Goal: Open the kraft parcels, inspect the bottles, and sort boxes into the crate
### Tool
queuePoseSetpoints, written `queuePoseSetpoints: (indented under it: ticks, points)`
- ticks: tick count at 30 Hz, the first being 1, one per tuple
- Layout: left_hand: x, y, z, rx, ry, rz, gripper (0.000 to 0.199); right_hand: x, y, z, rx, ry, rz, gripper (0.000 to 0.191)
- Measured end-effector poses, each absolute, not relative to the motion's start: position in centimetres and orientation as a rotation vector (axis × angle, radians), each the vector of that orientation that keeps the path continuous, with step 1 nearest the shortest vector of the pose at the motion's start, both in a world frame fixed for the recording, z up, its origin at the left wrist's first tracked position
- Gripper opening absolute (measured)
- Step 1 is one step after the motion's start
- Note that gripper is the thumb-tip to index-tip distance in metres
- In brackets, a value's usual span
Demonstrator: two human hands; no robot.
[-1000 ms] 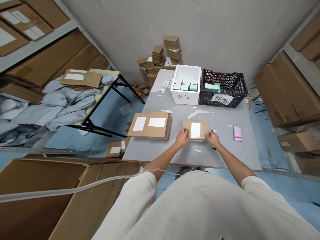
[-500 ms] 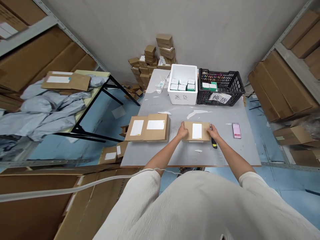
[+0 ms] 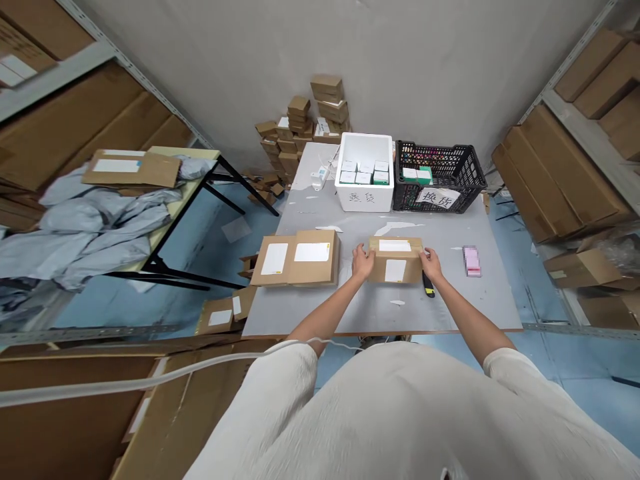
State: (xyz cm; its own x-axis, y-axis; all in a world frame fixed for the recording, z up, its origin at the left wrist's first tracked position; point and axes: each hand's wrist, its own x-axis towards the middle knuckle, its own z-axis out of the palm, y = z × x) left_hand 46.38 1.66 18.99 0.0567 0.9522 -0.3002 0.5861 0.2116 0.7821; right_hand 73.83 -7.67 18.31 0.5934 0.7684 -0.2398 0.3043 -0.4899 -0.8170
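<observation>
A small cardboard box with white labels on two of its faces is tilted up between my hands. My left hand grips its left end, thumb toward the front. At the right end, my right hand holds the opposite side with curled fingers. A black and yellow utility knife lies on the table just below my right hand. Left of my left hand are two labelled cardboard boxes side by side. A pink pack lies farther right.
On the grey table, a white foam box and a black plastic crate hold green-and-white cartons. A white power strip lies beside them. Cartons are piled behind. Grey parcels cover a side table.
The box between my hands has been tipped, so that a second labelled face now shows above the first. Both hands keep hold of its ends.
</observation>
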Motion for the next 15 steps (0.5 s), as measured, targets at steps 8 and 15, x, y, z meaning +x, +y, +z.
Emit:
queuePoseSetpoints:
  ticks: [8, 15]
  points:
    - [45.1, -0.2, 16.9, 1.602, 1.539, 0.408, 0.052, 73.8, -10.5, 15.7, -1.949, -0.983, 0.951, 0.072]
    - [45.1, -0.3, 16.4, 1.614, 1.469, 0.428, 0.081, 73.9, -9.6, 16.1, -1.845, -0.990, 1.103, 0.108]
